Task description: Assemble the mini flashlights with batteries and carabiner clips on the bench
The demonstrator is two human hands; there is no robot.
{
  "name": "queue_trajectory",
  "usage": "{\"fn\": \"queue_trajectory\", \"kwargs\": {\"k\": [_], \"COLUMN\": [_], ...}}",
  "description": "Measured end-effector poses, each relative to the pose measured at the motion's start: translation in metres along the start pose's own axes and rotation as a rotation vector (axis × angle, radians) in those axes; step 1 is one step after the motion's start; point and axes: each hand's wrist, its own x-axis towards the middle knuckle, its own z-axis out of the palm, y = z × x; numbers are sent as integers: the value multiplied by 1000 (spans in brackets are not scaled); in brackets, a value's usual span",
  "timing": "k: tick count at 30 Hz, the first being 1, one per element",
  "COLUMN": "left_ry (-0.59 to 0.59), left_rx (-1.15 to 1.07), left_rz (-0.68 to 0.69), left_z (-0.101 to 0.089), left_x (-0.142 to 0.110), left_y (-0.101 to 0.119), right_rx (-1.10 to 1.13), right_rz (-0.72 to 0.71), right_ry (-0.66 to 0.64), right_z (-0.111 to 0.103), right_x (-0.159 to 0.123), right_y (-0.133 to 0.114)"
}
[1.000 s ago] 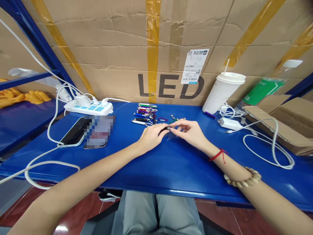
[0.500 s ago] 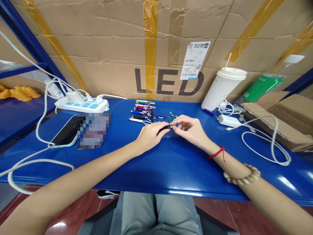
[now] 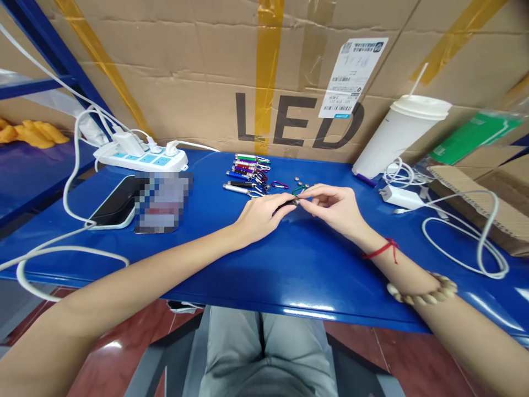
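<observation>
My left hand [image 3: 261,218] is closed round a small black flashlight [image 3: 291,203], most of it hidden under the fingers. A silvery end shows between the two hands. My right hand [image 3: 335,207] pinches thumb and forefinger together at that end; what is between the fingertips is too small to make out. Just beyond my hands lie several small silver button cells [image 3: 300,183], a green carabiner [image 3: 298,190] and a purple carabiner [image 3: 280,185]. To the left of these, several keychain flashlights [image 3: 243,175] in different colours lie in a row, with carabiners at their right ends.
A white power strip [image 3: 142,160] with plugs and two phones [image 3: 113,204] are at the left of the blue table [image 3: 248,275]. At the right are a white cup [image 3: 403,132], a charger with cable [image 3: 400,197] and an open carton [image 3: 479,204]. A large carton [image 3: 198,71] stands behind.
The view has shifted, so the scene sits a little higher in the picture. Both hands stay together at the black flashlight, with slight finger movement at its end.
</observation>
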Motion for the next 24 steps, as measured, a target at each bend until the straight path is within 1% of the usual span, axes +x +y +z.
{"fn": "queue_trajectory", "kwargs": {"k": [3,10,16,19,24], "left_ry": [2,-21,-26,-44,-63], "left_rx": [-7,-10,-10,-19,-42], "left_rz": [-9,-22,-74,-100,-54], "left_z": [0,0,-3,-4,-3], "left_x": [0,1,2,2,2], "left_y": [0,0,4,5,2], "right_rx": [-9,-4,-23,-52,-36], "right_rz": [10,88,85,57,16], "right_ry": [8,1,28,20,-14], "right_z": [1,2,2,1,0], "right_x": [0,-1,-1,-1,-1], "right_y": [-2,3,1,0,-1]}}
